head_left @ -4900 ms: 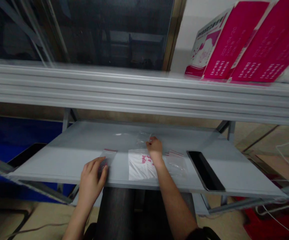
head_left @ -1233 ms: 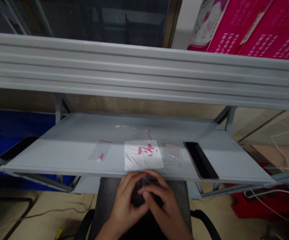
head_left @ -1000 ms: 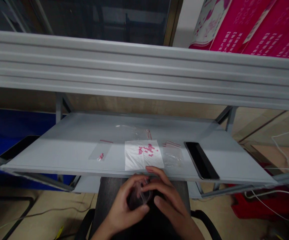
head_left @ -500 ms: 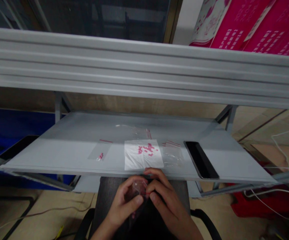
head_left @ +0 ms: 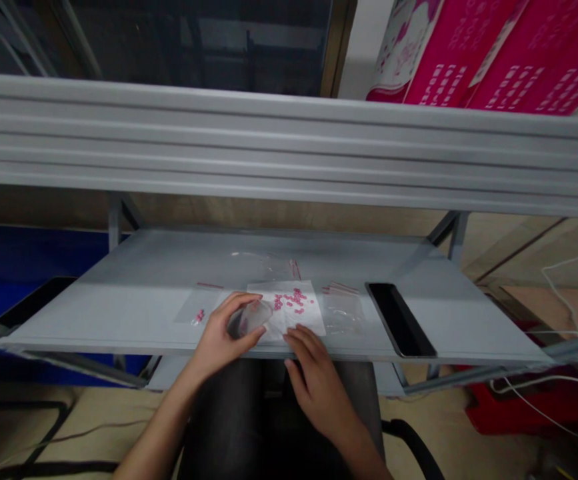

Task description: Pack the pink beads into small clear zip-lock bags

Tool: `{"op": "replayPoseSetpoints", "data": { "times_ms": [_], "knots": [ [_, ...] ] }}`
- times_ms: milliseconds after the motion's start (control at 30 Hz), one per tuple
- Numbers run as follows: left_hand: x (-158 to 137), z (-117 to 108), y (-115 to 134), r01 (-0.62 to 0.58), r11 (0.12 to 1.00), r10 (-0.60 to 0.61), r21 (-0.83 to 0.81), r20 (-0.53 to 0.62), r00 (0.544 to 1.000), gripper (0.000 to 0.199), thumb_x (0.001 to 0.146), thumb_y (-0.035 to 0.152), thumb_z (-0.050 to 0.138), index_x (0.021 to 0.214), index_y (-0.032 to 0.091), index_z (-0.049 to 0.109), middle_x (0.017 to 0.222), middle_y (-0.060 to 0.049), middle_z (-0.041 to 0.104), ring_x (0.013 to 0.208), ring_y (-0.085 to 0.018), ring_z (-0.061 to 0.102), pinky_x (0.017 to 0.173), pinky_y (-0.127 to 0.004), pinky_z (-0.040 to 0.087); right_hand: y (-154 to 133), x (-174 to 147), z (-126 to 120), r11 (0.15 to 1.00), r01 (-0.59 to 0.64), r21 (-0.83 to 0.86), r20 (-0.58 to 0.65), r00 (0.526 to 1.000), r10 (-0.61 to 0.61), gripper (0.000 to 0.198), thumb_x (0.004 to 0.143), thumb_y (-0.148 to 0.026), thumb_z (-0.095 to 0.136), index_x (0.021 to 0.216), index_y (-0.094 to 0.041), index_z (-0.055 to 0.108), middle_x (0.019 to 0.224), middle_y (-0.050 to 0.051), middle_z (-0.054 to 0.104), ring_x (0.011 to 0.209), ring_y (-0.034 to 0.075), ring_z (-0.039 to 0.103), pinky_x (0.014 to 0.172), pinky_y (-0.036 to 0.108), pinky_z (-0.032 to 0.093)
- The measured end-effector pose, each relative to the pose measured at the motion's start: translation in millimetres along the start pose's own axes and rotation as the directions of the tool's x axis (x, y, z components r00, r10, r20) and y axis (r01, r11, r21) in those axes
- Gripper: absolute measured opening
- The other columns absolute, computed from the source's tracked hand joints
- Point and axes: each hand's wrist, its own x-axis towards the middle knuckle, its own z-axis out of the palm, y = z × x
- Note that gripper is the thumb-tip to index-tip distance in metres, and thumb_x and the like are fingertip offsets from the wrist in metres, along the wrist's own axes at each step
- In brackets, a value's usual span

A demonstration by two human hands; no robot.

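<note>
My left hand (head_left: pixel 226 337) is closed on a clear plastic bag (head_left: pixel 259 315), its thumb and fingers pinching the sides over the left part of a white paper napkin (head_left: pixel 273 330). Small pink beads (head_left: pixel 296 298) lie scattered on the napkin, to the right of that bag. My right hand (head_left: pixel 311 373) holds nothing; its fingers are apart and reach over the front table edge, with the fingertips by the napkin's near side. What the held bag contains I cannot make out. On the left lies a zip bag (head_left: pixel 191 303) with a few pink beads in its corner.
A stack of clear zip bags (head_left: pixel 343 313) lies right of the napkin, and another clear bag (head_left: pixel 273 267) lies behind it. Farther right rests a black phone (head_left: pixel 399 319). A grey metal rail (head_left: pixel 289 147) crosses behind the grey table (head_left: pixel 119 280). Pink boxes (head_left: pixel 499 60) stand beyond.
My left hand has moved up from below the table edge, bringing the bag over the napkin. My right hand has let go of the bag and its fingers have spread.
</note>
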Motion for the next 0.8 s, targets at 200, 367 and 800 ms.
{"op": "replayPoseSetpoints", "data": {
  "times_ms": [200, 367, 800],
  "knots": [
    [44, -10, -23, -0.108, 0.950, 0.049, 0.292, 0.203, 0.978, 0.034, 0.080, 0.030, 0.067, 0.111, 0.016, 0.063, 0.111, -0.010, 0.067, 0.103, -0.025, 0.064, 0.092, -0.038, 0.050, -13, 2, 5, 0.990, 0.012, -0.144, 0.058, 0.998, -0.004, 0.035, 0.091, -0.011, 0.048, 0.124, -0.013, 0.058, 0.135, 0.015, 0.054, 0.131, 0.030, 0.045, 0.110, 0.056, 0.041],
    [65, -11, -31, -0.171, 0.901, 0.029, 0.399, 0.337, 0.941, 0.040, 0.076, 0.031, 0.069, 0.113, 0.018, 0.065, 0.117, -0.011, 0.068, 0.106, -0.029, 0.064, 0.094, -0.042, 0.049, -16, 1, 0, 0.990, -0.002, -0.143, 0.081, 0.997, 0.013, 0.035, 0.090, -0.010, 0.050, 0.124, -0.014, 0.058, 0.136, 0.014, 0.053, 0.132, 0.030, 0.043, 0.111, 0.055, 0.040],
    [75, -12, -27, -0.253, 0.787, -0.030, 0.563, 0.443, 0.896, 0.042, 0.075, 0.029, 0.067, 0.115, 0.017, 0.066, 0.119, -0.013, 0.068, 0.110, -0.032, 0.063, 0.097, -0.046, 0.044, -15, 2, -4, 0.995, -0.015, -0.101, 0.127, 0.992, 0.028, 0.036, 0.090, -0.010, 0.050, 0.125, -0.015, 0.058, 0.137, 0.014, 0.052, 0.134, 0.030, 0.041, 0.113, 0.055, 0.038]
  ]
}}
